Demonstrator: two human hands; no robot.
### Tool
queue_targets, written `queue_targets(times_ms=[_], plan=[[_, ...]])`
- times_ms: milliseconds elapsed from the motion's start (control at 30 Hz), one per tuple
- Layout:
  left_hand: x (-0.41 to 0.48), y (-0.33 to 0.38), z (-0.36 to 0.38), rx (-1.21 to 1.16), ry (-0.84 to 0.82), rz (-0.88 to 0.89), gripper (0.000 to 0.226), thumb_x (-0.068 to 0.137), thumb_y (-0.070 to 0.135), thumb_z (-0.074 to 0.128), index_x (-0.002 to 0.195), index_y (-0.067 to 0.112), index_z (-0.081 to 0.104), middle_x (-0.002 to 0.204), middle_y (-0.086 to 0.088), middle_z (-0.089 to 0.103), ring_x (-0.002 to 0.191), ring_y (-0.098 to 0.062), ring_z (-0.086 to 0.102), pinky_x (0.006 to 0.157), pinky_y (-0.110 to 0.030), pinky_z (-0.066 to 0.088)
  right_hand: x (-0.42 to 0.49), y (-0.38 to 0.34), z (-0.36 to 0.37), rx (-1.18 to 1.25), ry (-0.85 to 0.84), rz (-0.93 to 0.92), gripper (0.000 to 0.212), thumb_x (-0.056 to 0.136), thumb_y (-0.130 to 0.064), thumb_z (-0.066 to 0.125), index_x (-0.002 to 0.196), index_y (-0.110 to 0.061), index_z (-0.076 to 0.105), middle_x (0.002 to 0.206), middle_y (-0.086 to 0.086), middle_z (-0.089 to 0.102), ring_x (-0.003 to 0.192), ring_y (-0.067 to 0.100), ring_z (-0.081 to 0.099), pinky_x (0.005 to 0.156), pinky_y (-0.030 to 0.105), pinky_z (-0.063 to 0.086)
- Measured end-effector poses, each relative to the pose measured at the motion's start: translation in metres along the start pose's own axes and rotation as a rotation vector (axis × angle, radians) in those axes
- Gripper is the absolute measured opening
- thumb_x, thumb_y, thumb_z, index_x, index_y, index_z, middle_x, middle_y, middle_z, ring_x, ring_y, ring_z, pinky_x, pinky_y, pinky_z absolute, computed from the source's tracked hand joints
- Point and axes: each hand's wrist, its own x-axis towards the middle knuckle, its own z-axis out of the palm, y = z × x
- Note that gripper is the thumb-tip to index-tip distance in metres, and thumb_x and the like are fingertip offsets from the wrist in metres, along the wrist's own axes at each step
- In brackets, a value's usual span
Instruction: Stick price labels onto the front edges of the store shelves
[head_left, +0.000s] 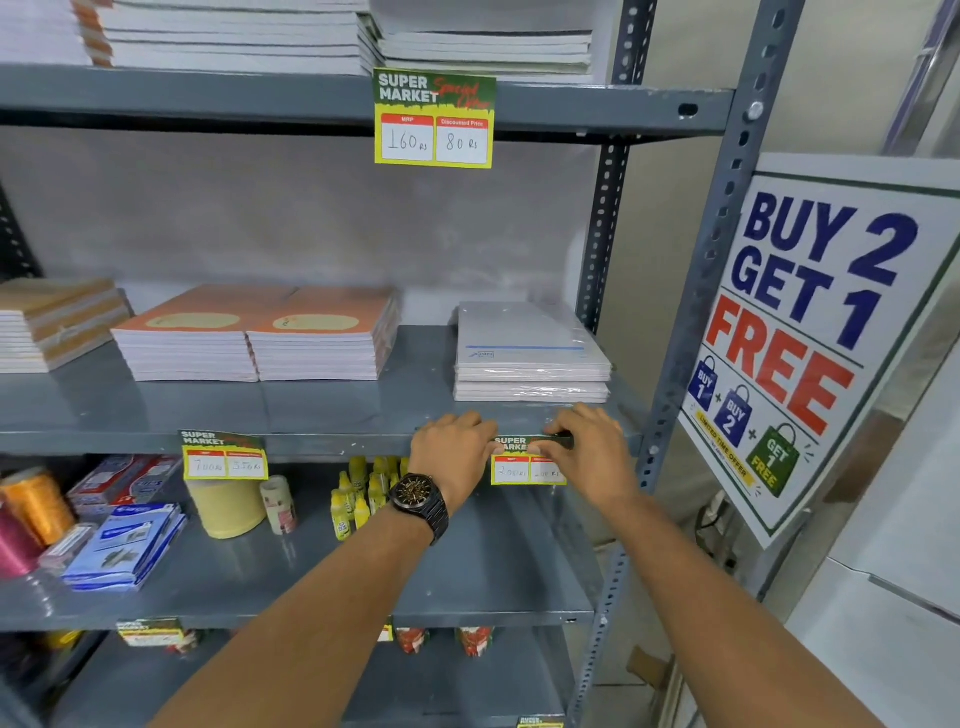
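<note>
A green, red and yellow price label lies against the front edge of the middle grey shelf, at its right end. My left hand, with a black watch on the wrist, presses the label's left top corner. My right hand presses its right top part, fingers flat on the shelf edge. Both hands cover part of the label. A second label hangs further left on the same edge. A third label hangs from the upper shelf edge.
Stacks of notebooks and a wrapped paper pack sit on the middle shelf. Below are yellow glue bottles, tape rolls, blue boxes and thread spools. A "Buy 2 Get 1 Free" poster hangs at right beside the upright post.
</note>
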Motion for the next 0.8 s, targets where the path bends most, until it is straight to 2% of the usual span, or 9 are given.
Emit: queue_targets(times_ms=[133, 433, 500, 567, 633, 733, 800], plan=[[0.0, -0.001, 0.003, -0.012, 0.015, -0.008, 0.027, 0.093, 0.046, 0.049, 0.1, 0.024, 0.062, 0.097, 0.002, 0.064, 0.086, -0.025, 0.06, 0.066, -0.035, 0.046, 0.003, 0.011, -0.01, 0.124, -0.06, -0.049, 0.012, 0.075, -0.027, 0.08, 0.085, -0.022, 0.074, 0.083, -0.005, 0.067, 0.084, 0.018, 0.058, 0.078, 0.045, 0.05], [0.0, -0.002, 0.003, -0.045, 0.03, -0.032, 0.025, 0.091, 0.048, 0.051, 0.101, 0.029, 0.065, 0.096, 0.005, 0.066, 0.087, -0.023, 0.061, 0.065, -0.033, 0.045, -0.001, 0.004, -0.011, 0.044, -0.048, -0.056, 0.01, 0.079, -0.028, 0.076, 0.088, -0.023, 0.073, 0.087, -0.008, 0.067, 0.088, 0.017, 0.057, 0.082, 0.043, 0.049], [-0.003, -0.006, -0.001, -0.154, 0.022, -0.072, 0.024, 0.09, 0.046, 0.054, 0.106, 0.033, 0.067, 0.101, 0.007, 0.069, 0.093, -0.021, 0.062, 0.07, -0.033, 0.048, -0.002, -0.001, -0.011, 0.015, -0.049, -0.048, 0.009, 0.081, -0.027, 0.074, 0.089, -0.023, 0.073, 0.087, -0.007, 0.066, 0.089, 0.018, 0.056, 0.081, 0.041, 0.047], [-0.008, -0.014, -0.009, -0.3, -0.022, -0.097, 0.024, 0.089, 0.039, 0.058, 0.111, 0.034, 0.067, 0.113, 0.009, 0.07, 0.105, -0.018, 0.062, 0.081, -0.033, 0.052, -0.004, -0.006, -0.012, 0.002, -0.04, -0.027, 0.009, 0.081, -0.024, 0.074, 0.089, -0.021, 0.073, 0.087, -0.005, 0.065, 0.089, 0.019, 0.057, 0.078, 0.037, 0.047], [-0.016, -0.023, -0.021, -0.365, -0.061, -0.048, 0.025, 0.089, 0.032, 0.059, 0.112, 0.032, 0.068, 0.12, 0.008, 0.069, 0.111, -0.016, 0.061, 0.089, -0.034, 0.052, -0.007, -0.012, -0.01, 0.023, -0.021, -0.001, 0.015, 0.08, -0.015, 0.071, 0.093, -0.021, 0.075, 0.089, -0.004, 0.066, 0.091, 0.019, 0.058, 0.077, 0.031, 0.046], [-0.04, -0.045, -0.039, -0.338, 0.008, 0.007, 0.026, 0.085, 0.02, 0.055, 0.103, 0.029, 0.072, 0.107, 0.007, 0.073, 0.099, -0.02, 0.065, 0.082, -0.035, 0.054, -0.017, -0.029, -0.011, 0.161, 0.13, 0.006, 0.024, 0.074, -0.002, 0.066, 0.082, -0.023, 0.076, 0.08, -0.01, 0.065, 0.087, 0.018, 0.059, 0.074, 0.024, 0.042], [-0.056, -0.066, -0.054, -0.257, 0.036, 0.035, 0.026, 0.082, 0.018, 0.053, 0.095, 0.027, 0.073, 0.101, 0.007, 0.074, 0.095, -0.023, 0.065, 0.084, -0.035, 0.053, -0.022, -0.049, -0.015, 0.257, 0.255, 0.003, 0.027, 0.073, 0.001, 0.066, 0.072, -0.025, 0.075, 0.073, -0.013, 0.065, 0.084, 0.02, 0.061, 0.072, 0.021, 0.041]])
